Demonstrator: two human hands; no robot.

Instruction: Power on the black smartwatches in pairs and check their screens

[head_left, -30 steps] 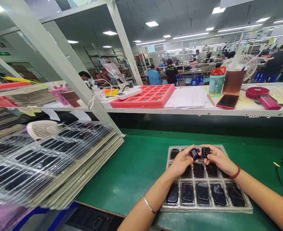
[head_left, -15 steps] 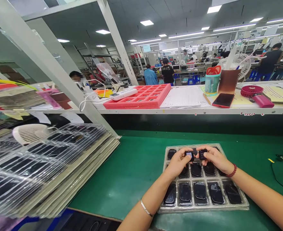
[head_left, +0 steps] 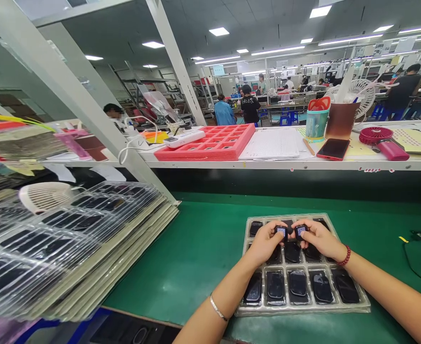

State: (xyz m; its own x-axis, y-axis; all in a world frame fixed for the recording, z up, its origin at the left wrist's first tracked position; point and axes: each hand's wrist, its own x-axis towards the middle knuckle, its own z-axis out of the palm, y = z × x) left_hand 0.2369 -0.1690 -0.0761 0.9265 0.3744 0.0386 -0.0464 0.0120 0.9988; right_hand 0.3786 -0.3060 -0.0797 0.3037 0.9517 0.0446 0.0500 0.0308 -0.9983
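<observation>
My left hand (head_left: 266, 242) grips a small black smartwatch body (head_left: 281, 233), its lit screen showing a QR-like code. Beside it, a second smartwatch body (head_left: 301, 232) with a similar lit code is pinched in my right hand (head_left: 321, 239). Both hands hover over the back half of a clear plastic tray (head_left: 298, 311). Dark rounded-square watch bodies, such as one in the front row (head_left: 275, 285), lie in the tray's compartments. My hands and the held watches hide some of the back compartments.
To the left are stacked plastic trays (head_left: 99, 267) of dark pieces, with a white fan (head_left: 45, 197) on them. The shelf ahead carries a red foam tray (head_left: 228, 152), papers (head_left: 273, 144), a phone (head_left: 333, 149) and a cup (head_left: 317, 125). A black cable (head_left: 413, 265) lies at right.
The watch screen in my right hand now shows a lit code where it displayed a dark menu-like screen before. Both hands have stayed in nearly the same place.
</observation>
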